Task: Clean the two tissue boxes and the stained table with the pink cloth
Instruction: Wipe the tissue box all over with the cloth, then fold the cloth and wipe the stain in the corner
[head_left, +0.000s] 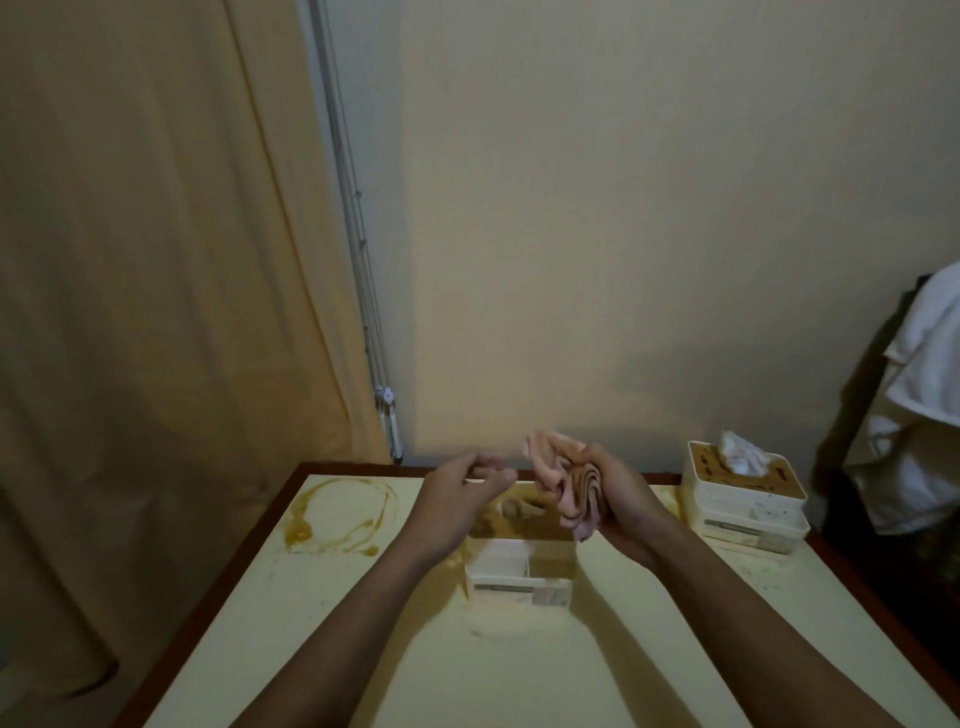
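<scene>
Stained table (363, 597) below us: our right hand (623, 499) clutches the pink cloth (563, 483), likely limp, best held bunched; left hand (457, 493) loosely curled, empty. Near tissue box (519, 577) sits under the grip, far tissue box (743, 499) rightward.

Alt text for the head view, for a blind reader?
A person's right hand grips a bunched pink cloth above a white plastic tissue box mid-table; the left hand hovers beside it, holding nothing. A second white tissue box with a brown-smeared lid stands far right on the cream table, a yellow-brown ring stain far left.
</scene>
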